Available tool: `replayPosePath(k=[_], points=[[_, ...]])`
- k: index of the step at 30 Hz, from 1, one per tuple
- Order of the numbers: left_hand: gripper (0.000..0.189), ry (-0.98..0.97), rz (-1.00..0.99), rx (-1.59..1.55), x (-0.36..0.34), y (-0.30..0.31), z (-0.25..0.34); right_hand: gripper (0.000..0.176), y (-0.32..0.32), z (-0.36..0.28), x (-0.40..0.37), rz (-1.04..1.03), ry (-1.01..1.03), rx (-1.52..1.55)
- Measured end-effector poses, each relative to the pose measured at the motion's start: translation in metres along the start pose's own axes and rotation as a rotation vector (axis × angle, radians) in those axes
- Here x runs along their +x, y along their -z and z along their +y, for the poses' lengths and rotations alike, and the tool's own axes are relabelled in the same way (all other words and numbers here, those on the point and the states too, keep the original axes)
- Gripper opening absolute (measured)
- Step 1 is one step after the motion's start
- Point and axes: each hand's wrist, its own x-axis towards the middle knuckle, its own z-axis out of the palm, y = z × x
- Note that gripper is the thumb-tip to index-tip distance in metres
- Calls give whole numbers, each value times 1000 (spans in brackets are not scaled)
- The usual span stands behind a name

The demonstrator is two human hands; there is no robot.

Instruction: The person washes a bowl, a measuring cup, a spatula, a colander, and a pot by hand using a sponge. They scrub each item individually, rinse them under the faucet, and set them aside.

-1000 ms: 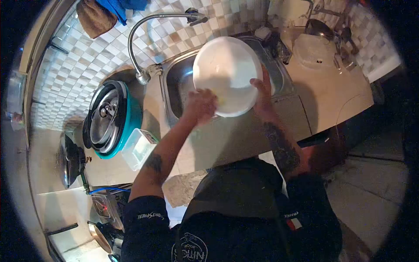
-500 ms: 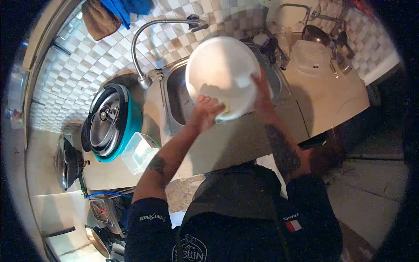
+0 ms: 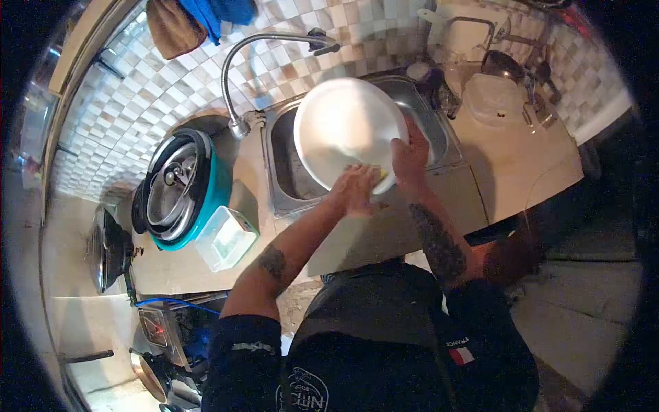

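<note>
A large white basin (image 3: 347, 130) is held tilted over the metal sink (image 3: 285, 175), its inside facing me. On the right, my right hand (image 3: 412, 158) is closed on the rim, thumb on the inner side. My left hand (image 3: 353, 188) presses a small yellow sponge (image 3: 380, 176) to the lower part of the basin near the rim. Most of the sponge is hidden under the fingers. The bent faucet (image 3: 237, 127) rises left of the basin, with its neck arching over behind it.
To the left stands a turquoise tub (image 3: 221, 175) stacked with pots and utensils, beside a clear plastic container (image 3: 226, 240). Right of the sink are a clear lidded container (image 3: 491, 99) and a dark pan (image 3: 503, 65). Cloths (image 3: 175, 31) hang at the tiled wall.
My left hand has slid right along the basin's lower edge with the sponge. The right hand's grip has turned, its thumb now inside the rim. The whole view has shifted slightly.
</note>
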Motion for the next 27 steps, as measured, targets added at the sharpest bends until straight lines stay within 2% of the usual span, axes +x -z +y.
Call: replayPosePath(k=[2,3,5,8,9,10,12,14,15,18,20,21,22,24,26,27], points=[[80,162,-473,45,12,30,-3,61,7,-2,4,-18,-32,45],[88,211,-479,-72,3,44,-27,62,10,-3,7,-25,-45,64],[90,250,-649,169,10,65,-34,61,5,-5,1,-6,-16,70],[86,344,-498,-219,4,-15,-7,59,-2,10,2,-31,34,-19],[85,236,-418,-343,14,-18,15,58,-1,16,5,-41,51,-67],[58,175,-189,-308,7,-27,12,57,2,11,14,-53,17,-62],[25,70,-8,-175,-11,-17,-4,56,16,-5,26,-101,-66,-69],[14,-11,-37,115,-19,28,-41,58,29,1,53,-260,-194,-14],[13,-22,-4,105,-18,31,-45,59,32,1,61,-337,-256,16],[15,-68,127,111,-13,30,-50,64,14,-28,54,-171,-102,55],[18,122,78,24,14,26,-20,66,-21,6,11,80,171,-33],[19,219,56,-22,25,27,-5,67,-24,10,4,125,175,-37],[24,226,98,-136,31,35,9,67,-27,14,-3,169,179,-41],[35,242,171,-364,32,49,31,68,-20,-7,-5,99,-96,33],[34,49,78,-311,6,53,5,69,-2,-16,6,6,6,40],[35,-29,55,-170,-5,49,-20,69,3,-18,15,-42,65,45]])
